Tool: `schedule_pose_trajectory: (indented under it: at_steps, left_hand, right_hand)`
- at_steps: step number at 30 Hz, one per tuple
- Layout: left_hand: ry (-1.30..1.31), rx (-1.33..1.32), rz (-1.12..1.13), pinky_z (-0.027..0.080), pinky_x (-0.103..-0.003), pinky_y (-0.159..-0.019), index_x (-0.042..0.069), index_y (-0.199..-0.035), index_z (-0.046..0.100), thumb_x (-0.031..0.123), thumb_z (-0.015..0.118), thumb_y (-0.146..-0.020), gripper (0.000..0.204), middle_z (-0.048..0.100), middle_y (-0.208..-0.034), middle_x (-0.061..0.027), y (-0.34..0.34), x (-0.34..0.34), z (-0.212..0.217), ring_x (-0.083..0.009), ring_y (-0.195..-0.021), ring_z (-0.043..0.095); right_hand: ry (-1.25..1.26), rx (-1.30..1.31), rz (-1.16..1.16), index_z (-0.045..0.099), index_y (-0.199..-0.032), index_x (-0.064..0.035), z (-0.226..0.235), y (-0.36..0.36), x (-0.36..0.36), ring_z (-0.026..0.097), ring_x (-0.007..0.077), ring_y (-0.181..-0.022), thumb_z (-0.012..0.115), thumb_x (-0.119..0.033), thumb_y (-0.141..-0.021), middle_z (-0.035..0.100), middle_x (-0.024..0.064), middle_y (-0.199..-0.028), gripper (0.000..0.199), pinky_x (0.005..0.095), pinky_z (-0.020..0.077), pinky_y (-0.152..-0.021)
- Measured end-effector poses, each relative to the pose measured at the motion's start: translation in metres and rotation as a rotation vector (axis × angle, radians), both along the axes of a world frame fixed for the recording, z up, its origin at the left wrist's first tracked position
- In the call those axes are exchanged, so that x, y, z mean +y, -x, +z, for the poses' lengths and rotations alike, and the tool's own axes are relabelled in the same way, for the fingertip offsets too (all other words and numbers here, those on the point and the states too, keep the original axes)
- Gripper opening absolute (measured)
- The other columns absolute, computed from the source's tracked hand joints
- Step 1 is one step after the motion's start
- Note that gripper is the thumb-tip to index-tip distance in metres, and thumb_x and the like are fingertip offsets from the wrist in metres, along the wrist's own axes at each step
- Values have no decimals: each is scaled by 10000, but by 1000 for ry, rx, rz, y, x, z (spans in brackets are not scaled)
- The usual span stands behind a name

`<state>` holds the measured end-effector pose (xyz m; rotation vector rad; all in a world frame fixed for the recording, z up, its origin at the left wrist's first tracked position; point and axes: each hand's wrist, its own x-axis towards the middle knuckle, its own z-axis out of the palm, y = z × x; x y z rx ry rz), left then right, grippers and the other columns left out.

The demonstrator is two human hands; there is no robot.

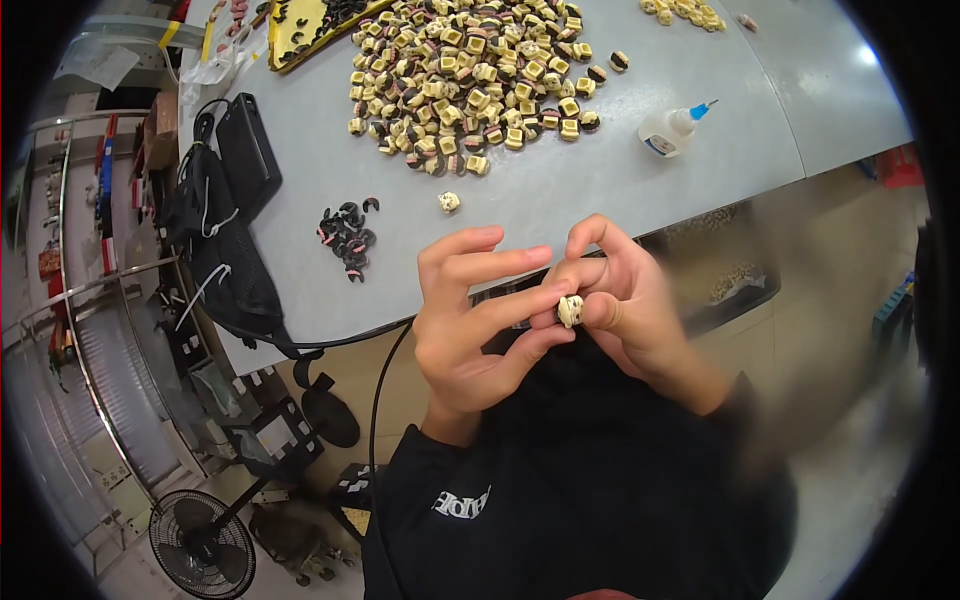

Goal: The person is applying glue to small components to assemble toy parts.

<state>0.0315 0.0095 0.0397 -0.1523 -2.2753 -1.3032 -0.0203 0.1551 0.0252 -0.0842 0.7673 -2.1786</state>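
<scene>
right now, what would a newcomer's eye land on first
A big heap of cream-and-dark pieces dominates the grey table, top centre. Near the middle, the left hand and right hand share a grip on a small cream piece. A blue-tipped white bottle shows at upper right.

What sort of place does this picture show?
Probably a workshop for small handwork: a large heap of small cream-and-black pieces lies on a smooth grey table, near a white plastic bottle with a blue tip.
</scene>
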Motion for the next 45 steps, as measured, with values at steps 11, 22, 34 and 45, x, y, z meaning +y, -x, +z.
schedule_pose_trajectory:
  at_steps: [11, 22, 34, 45]
  left_hand:
    - [32, 16, 69, 385, -365, -841, 130, -827, 703, 152, 760, -587, 248, 611, -988, -18, 0, 2, 3, -271, -1021, 440]
    - [292, 393, 121, 312, -405, -921, 203, -726, 699, 312, 733, -629, 151, 509, -928, 133, -19, 6, 9, -207, -1193, 271]
    - [359, 397, 95, 329, -393, -902, 215, -795, 697, 406, 689, -660, 235, 541, -914, 106, -14, -2, 18, -202, -1125, 347]
    - [376, -57, 657, 445, -349, -764, 36, -878, 667, 76, 687, -708, 176, 586, -963, -50, -10, -66, -1, -262, -929, 517]
  right_hand:
    - [82, -119, 17, 346, -993, -63, 3, -1, -4, 591, 180, -809, 727, -231, -729, 580, 96, -860, 493, 277, 475, -723]
    - [352, 299, -20, 305, -960, -51, 10, -12, -2, 551, 200, -812, 662, 32, -743, 570, 148, -873, 425, 313, 438, -748]
    - [201, 422, 47, 369, -957, -9, 19, -3, 1, 564, 187, -779, 653, 37, -751, 590, 135, -855, 353, 299, 444, -695]
    - [-658, 1411, -627, 565, -980, -16, 10, 73, -71, 581, 160, -735, 634, 44, -718, 586, 109, -923, 278, 273, 464, -655]
